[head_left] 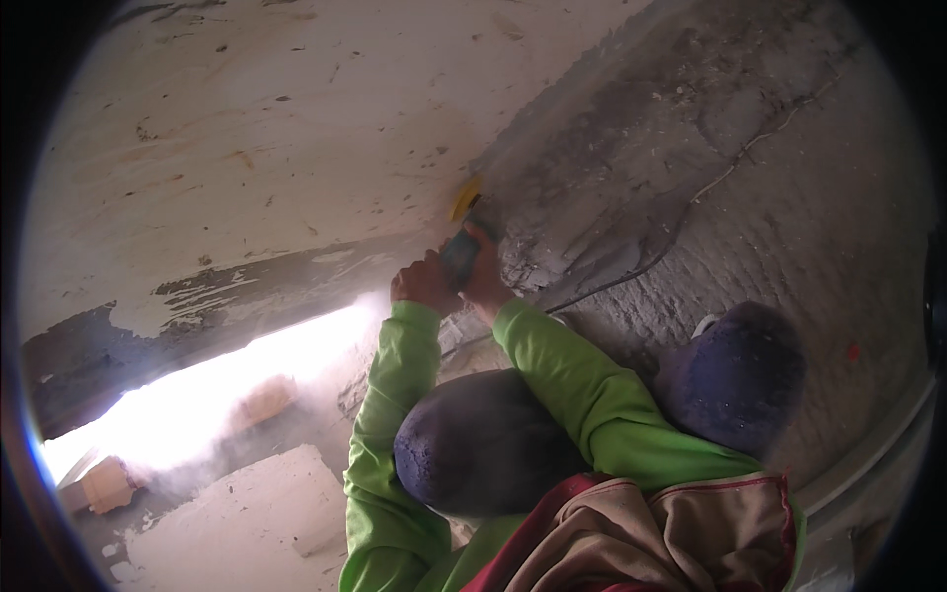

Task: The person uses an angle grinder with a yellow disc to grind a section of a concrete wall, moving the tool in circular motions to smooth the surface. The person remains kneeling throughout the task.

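An angle grinder (459, 259) with a teal body is held in both my hands, close to where the pale wall meets the dusty ground. Its yellow disc or guard (466, 197) points away from me, at the lower edge of the wall (296, 128). My left hand (424, 283) is closed around the near, left side of the tool body. Along the right side, my right hand (484, 268) is wrapped round it, nearer the yellow part. Haze and shadow hide the exact contact with the wall.
A cable (681, 212) runs over the rough grey ground (760, 237) to the right. Bright light and dust fill an opening (227, 385) at left, with brick pieces (109, 483) beside it. My bent knees (483, 439) are close below my arms.
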